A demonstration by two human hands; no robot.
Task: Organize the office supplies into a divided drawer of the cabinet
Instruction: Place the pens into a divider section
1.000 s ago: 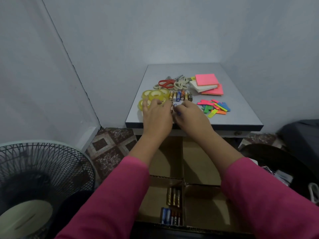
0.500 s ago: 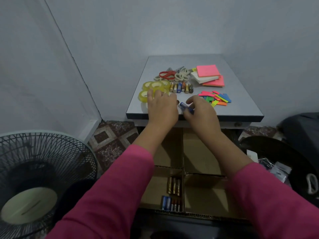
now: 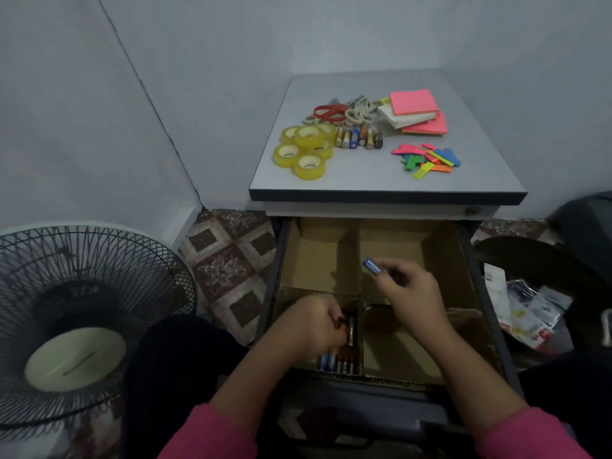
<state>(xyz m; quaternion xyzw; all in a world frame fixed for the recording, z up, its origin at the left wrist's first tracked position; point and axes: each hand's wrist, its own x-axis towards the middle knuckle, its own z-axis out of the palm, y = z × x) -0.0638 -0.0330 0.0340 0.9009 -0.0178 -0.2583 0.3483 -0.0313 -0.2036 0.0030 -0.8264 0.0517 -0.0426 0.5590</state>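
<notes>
The open drawer (image 3: 463,260) has cardboard dividers making four compartments. My left hand (image 3: 314,326) is down in the near-left compartment, fingers closed on a battery among the batteries (image 3: 337,362) lying there. My right hand (image 3: 410,293) hovers over the drawer's middle, pinching a blue battery (image 3: 372,266). On the cabinet top (image 3: 364,180) lie a row of batteries (image 3: 359,139), several yellow tape rolls (image 3: 304,150), scissors (image 3: 334,112), sticky note pads (image 3: 414,112) and coloured paper flags (image 3: 427,159).
A floor fan (image 3: 79,323) stands at the left on patterned floor tiles (image 3: 228,260). A dark bin with plastic packets (image 3: 530,309) sits to the right of the drawer. Walls close in behind and on both sides of the cabinet.
Both hands left the cabinet top and dropped to the drawer, each carrying a battery. The view tilted down, showing the whole drawer.
</notes>
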